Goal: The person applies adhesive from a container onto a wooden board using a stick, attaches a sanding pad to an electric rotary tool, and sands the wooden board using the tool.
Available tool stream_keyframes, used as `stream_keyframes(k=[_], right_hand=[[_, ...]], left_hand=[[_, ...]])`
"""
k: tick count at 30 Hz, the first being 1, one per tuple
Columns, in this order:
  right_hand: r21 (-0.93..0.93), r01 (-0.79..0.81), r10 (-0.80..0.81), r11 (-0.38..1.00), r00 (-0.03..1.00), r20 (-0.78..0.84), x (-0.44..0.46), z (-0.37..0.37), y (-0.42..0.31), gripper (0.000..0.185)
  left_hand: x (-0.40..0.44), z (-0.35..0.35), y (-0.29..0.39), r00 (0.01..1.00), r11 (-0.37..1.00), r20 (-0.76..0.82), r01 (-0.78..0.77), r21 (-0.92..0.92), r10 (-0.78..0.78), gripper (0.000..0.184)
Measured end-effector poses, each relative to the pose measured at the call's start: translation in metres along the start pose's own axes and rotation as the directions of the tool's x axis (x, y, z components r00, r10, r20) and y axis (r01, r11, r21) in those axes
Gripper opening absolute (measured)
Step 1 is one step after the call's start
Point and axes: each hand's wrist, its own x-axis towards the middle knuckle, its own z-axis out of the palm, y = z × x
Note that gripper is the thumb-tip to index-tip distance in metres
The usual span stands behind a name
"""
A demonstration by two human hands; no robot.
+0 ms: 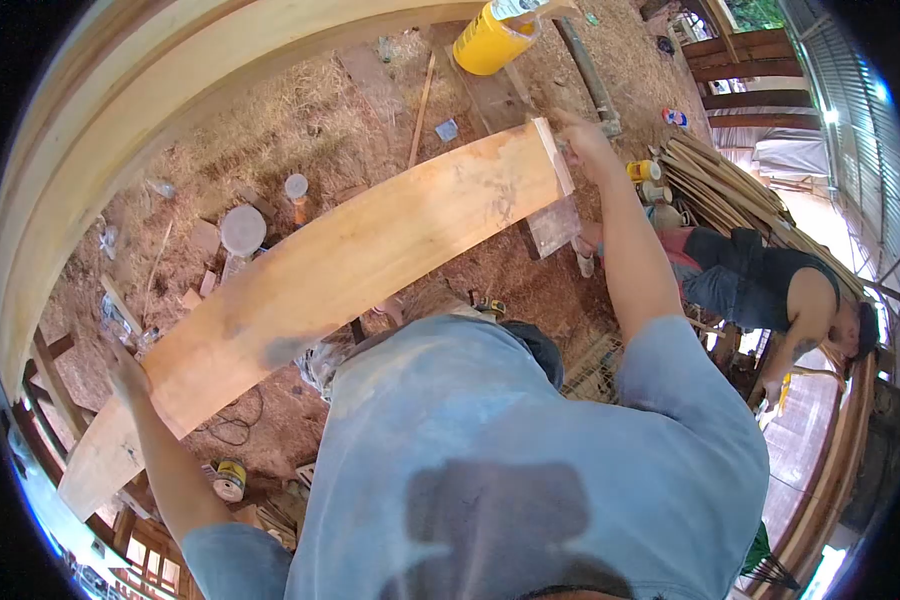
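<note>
A long, wide wooden board (360,245) stretches across in front of my body, tilted up toward the right. It looks thin, with smudged dark patches on its pale face. My left hand (127,372) grips its far edge near the left end, the forearm crossing over the wood. At the right end, my right hand (587,143) holds the board beside a narrow pale strip (553,158) along that end. The fingers of both hands are partly hidden.
A large curved wooden structure (130,130) arches along the top left. A yellow container (495,40) stands beyond the board. Another person (770,285) bends over at the right, near stacked wood strips (720,190). A round-lidded bucket (243,231) and scraps lie on the dirt floor.
</note>
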Motion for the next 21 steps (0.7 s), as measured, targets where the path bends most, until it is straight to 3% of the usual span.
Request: stream_keyframes(k=[3, 7, 9, 10, 12, 13, 15, 16, 17, 18, 19, 20, 21], right_hand=[[-0.035, -0.025, 0.03, 0.999, 0.989, 0.143, 0.023, 0.001, 0.01, 0.072], [-0.043, -0.059, 0.066, 0.997, 0.977, 0.204, -0.026, 0.006, -0.012, 0.074], [-0.135, 0.0, 0.019, 0.991, 0.991, 0.134, -0.037, 0.006, -0.002, 0.068], [-0.133, 0.003, 0.014, 0.991, 0.991, 0.129, -0.046, 0.005, 0.003, 0.068], [-0.154, 0.036, -0.018, 0.987, 0.993, 0.117, -0.064, 0.003, 0.014, 0.059], [-0.152, 0.041, -0.023, 0.988, 0.993, 0.115, -0.064, 0.0, 0.034, 0.059], [0.148, -0.044, 0.026, 0.988, 0.992, 0.122, -0.061, -0.014, 0.086, 0.053], [0.151, -0.04, 0.021, 0.988, 0.993, 0.12, -0.064, -0.024, 0.092, 0.053], [-0.431, -0.037, 0.163, 0.902, 0.952, 0.258, -0.067, -0.034, 0.097, 0.052], [-0.856, 0.072, 0.351, 0.511, 0.892, 0.284, -0.07, -0.042, 0.102, 0.051], [-0.852, 0.077, 0.343, 0.517, 0.894, 0.289, -0.079, -0.047, 0.111, 0.051], [-0.69, 0.041, 0.163, 0.722, 0.96, 0.227, -0.092, -0.049, 0.121, 0.051], [-0.474, 0.054, 0.001, 0.879, 0.993, 0.114, -0.098, -0.047, 0.127, 0.052]], left_hand=[[0.001, -0.003, 0.006, 0.997, 0.994, -0.026, 0.068, -0.087, -0.07, 0.062], [0.007, 0.002, -0.009, 0.994, 0.995, 0.025, 0.104, 0.005, -0.105, 0.063], [0.008, 0.006, -0.011, 0.995, 0.996, -0.075, -0.053, 0.077, 0.059, 0.064], [0.009, 0.006, -0.011, 0.995, 0.996, -0.078, -0.056, 0.072, 0.062, 0.064], [-0.002, -0.007, 0.018, 0.99, 0.985, 0.011, 0.144, -0.095, -0.144, 0.064], [-0.003, -0.007, 0.02, 0.99, 0.985, 0.008, 0.142, -0.099, -0.142, 0.064], [-0.006, -0.005, 0.023, 0.987, 0.99, -0.074, 0.144, 0.009, -0.143, 0.065], [-0.004, 0.003, 0.014, 0.987, 0.99, -0.078, 0.141, 0.006, -0.14, 0.065], [0.002, 0.017, -0.003, 0.989, 0.996, -0.123, 0.084, 0.012, -0.082, 0.065], [0.0, 0.019, 0.0, 0.985, 0.999, -0.169, 0.027, 0.021, -0.023, 0.066], [-0.004, 0.025, 0.003, 0.998, 0.999, -0.043, -0.039, 0.001, 0.039, 0.065], [-0.016, 0.026, 0.027, 0.991, 0.995, 0.081, -0.101, -0.025, 0.103, 0.065], [-0.025, 0.034, 0.05, 0.982, 0.988, 0.163, -0.116, 0.106, 0.098, 0.064]])
